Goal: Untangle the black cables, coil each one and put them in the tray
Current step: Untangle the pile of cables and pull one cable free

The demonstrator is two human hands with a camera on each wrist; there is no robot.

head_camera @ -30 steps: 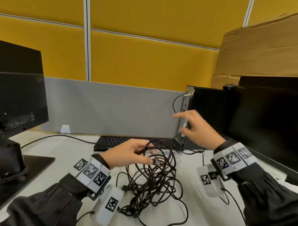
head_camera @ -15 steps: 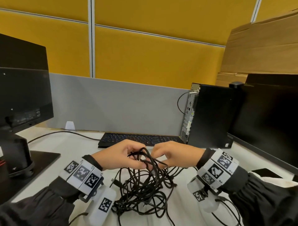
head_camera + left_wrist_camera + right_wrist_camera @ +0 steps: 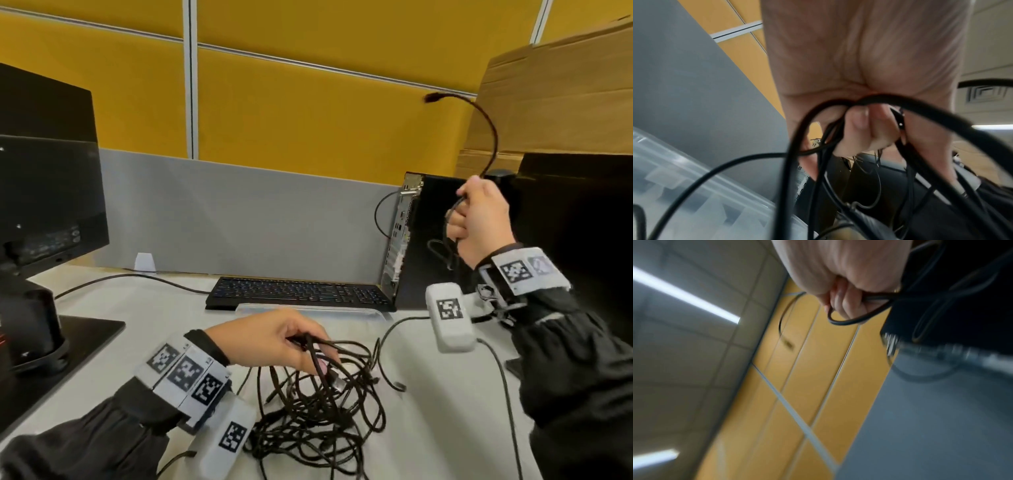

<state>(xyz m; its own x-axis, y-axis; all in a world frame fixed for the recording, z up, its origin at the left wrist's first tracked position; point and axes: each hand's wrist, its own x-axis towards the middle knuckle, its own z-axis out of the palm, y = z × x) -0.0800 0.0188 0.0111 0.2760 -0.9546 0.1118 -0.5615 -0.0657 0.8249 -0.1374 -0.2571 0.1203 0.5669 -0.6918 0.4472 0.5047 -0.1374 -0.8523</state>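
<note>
Head view: cable tangle (image 3: 318,407) on bench (image 3: 428,428), before tray (image 3: 308,310).
Left hand (image 3: 270,339): pinching strands atop tangle.
Right hand (image 3: 479,219): fisted round freed cable (image 3: 493,137), raised.
Handling: light, limp, snag-prone; grip near plug.

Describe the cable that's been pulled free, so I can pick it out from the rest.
Look right, in front of the black computer tower. The raised right hand grips one black cable that arcs above the fist, plug end in mid-air. The other cables lie tangled on the desk under the left hand.
</note>
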